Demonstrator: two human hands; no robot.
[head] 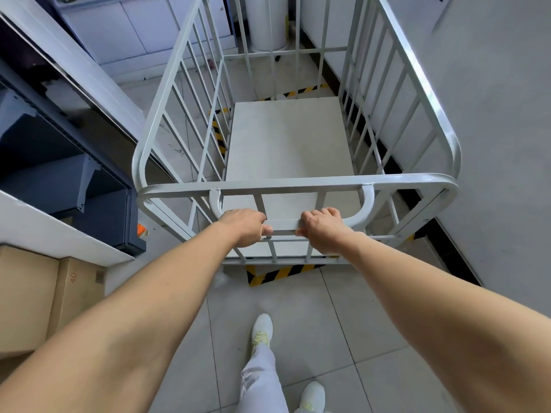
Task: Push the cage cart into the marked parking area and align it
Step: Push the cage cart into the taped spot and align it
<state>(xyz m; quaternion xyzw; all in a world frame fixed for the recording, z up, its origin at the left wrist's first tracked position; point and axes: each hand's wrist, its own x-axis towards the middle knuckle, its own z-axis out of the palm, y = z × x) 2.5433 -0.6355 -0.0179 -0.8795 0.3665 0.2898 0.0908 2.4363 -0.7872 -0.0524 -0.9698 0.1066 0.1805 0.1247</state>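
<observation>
Here, we read the scene line by line.

Cage cart: we see a pale grey barred cart standing over the yellow-and-black floor tape, close beside the wall on our right.
Cart contents: we see only its bare flat deck; nothing lies in it.
Handle: we find it a curved bar hanging from the near top rail.
Left hand: we see it wrapped shut around the handle, thumb underneath, knuckles up.
Right hand: we see it likewise clamped on the handle, just beside the left, a short bare stretch of bar between them.
Tape position: we see stripes along the cart's left side, past its far end, and a corner showing just under the near edge.
Cardboard boxes: we see them closed, at the lower left beneath a white counter; we cannot tell their contents.
Dark shelving: we see it left of the cart.
White bin: we see it beyond the cart's far end.
Feet: we see white shoes on the grey tiles.
</observation>
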